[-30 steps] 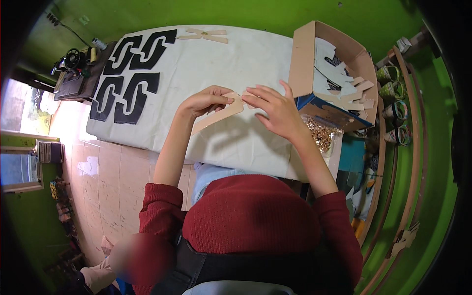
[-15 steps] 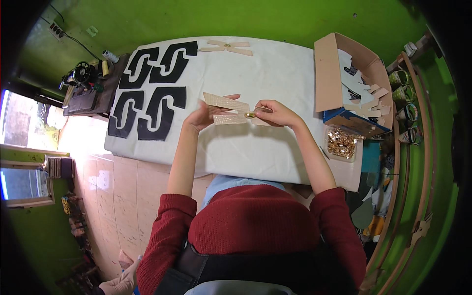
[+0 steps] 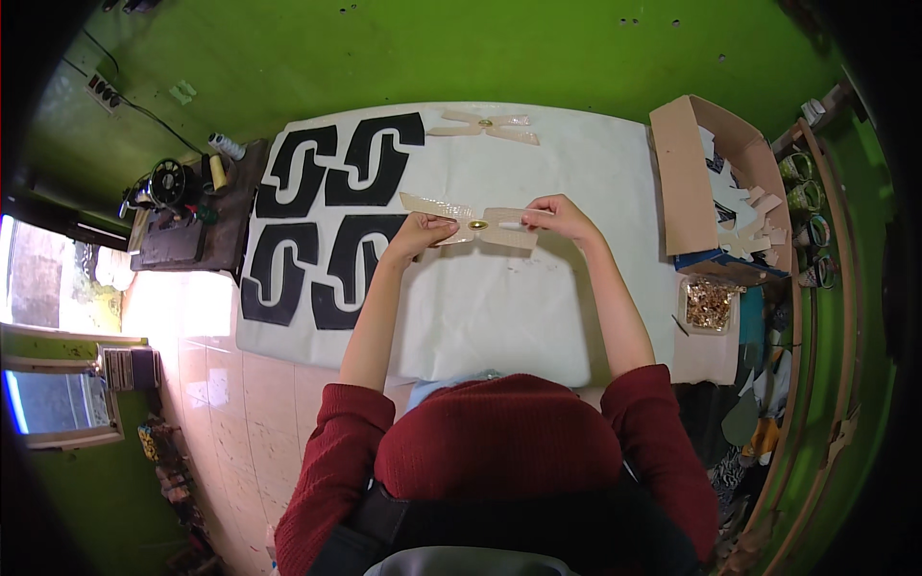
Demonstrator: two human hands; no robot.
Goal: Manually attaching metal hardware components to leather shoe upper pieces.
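Note:
Over the white-covered table I hold a beige strap piece in both hands. It is X-shaped, with a textured, shiny surface and a gold oval ornament at its crossing. My left hand grips its left arms, thumb on top. On the other side my right hand pinches the upper right arm between thumb and fingers. A like beige strap piece with a gold centre lies flat at the table's far edge. Black S-like cut-out pieces, several in two rows, lie left of my left hand.
At the right stands an open cardboard box of pale scraps, and nearer me a clear tub of small gold pieces. A dark sewing machine stands on a table at the left. Patterned shoes hang on a right-hand rack.
My left hand has closed on the strap piece's left arms. My right hand has shifted from beside the ornament outward to the upper right arm. The view has tilted, so the table appears lower.

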